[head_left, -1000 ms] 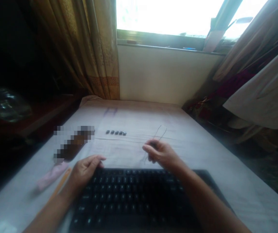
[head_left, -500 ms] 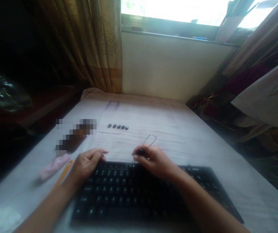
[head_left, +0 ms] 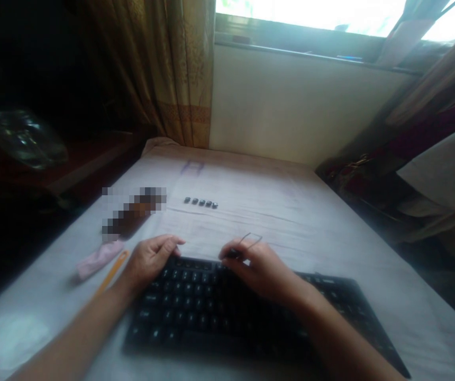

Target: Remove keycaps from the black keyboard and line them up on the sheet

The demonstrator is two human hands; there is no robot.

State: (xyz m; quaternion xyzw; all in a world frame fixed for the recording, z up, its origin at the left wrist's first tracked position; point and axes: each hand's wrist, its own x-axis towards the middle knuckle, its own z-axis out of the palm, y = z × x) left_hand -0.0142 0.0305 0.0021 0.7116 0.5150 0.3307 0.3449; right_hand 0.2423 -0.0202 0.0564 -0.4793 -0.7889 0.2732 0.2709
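Observation:
A black keyboard (head_left: 196, 320) lies in front of me on the pale cloth. My left hand (head_left: 154, 259) grips its far left corner, thumb and fingers close together along the edge. Over the top row of keys is my right hand (head_left: 251, 264), closed on a wire keycap puller (head_left: 253, 236). The thin wire loop sticks up behind its fingers, and a bit of the dark handle shows between them. The puller's lower end is hidden by the hand, so I cannot tell whether it touches a key. Several loose black keycaps (head_left: 202, 202) sit in a row beyond the keyboard.
Left of the keyboard lie an orange stick-like tool (head_left: 112, 272), a pink cloth roll (head_left: 98, 259) and a dark brown object (head_left: 134, 211), partly pixelated. A curtain (head_left: 188, 79) and a wall (head_left: 275, 100) stand behind the cloth-covered surface (head_left: 291, 201). Clothes hang at right.
My right hand has moved left and down with the keycap puller, from behind the keyboard onto its top row. My left hand keeps its place at the corner. The view has shifted somewhat.

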